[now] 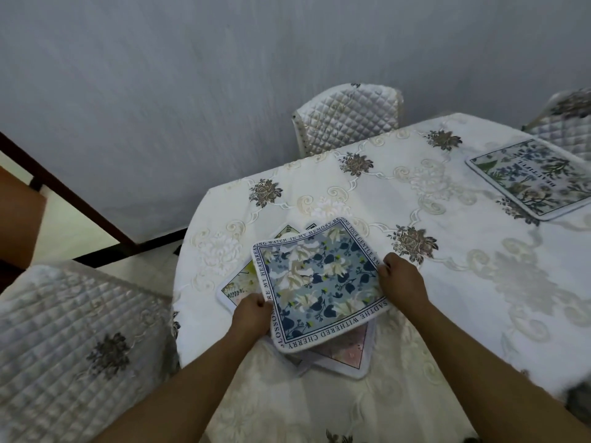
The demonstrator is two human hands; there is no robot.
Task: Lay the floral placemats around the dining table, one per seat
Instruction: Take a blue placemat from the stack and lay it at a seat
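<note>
The step in hand looks like taking the top mat off the stack: the left hand (251,311) has its grip clamped on the left edge of the blue floral placemat (319,282), and the right hand (401,278) has its grip clamped on the right corner, holding it turned at an angle just above the stack of placemats (348,356) at the near rounded end of the worktop (447,282). 1 placemat with green and blue plants (531,177) already lies flat at the far right, before a quilted chair (566,123). The next move probably calls for carrying the blue mat to an unserved seat, such as the quilted chair by the wall (348,116), and squaring it to the edge. The mat is square with rounded corners, a white rim, a lettered border, and white blossoms on blue.
</note>
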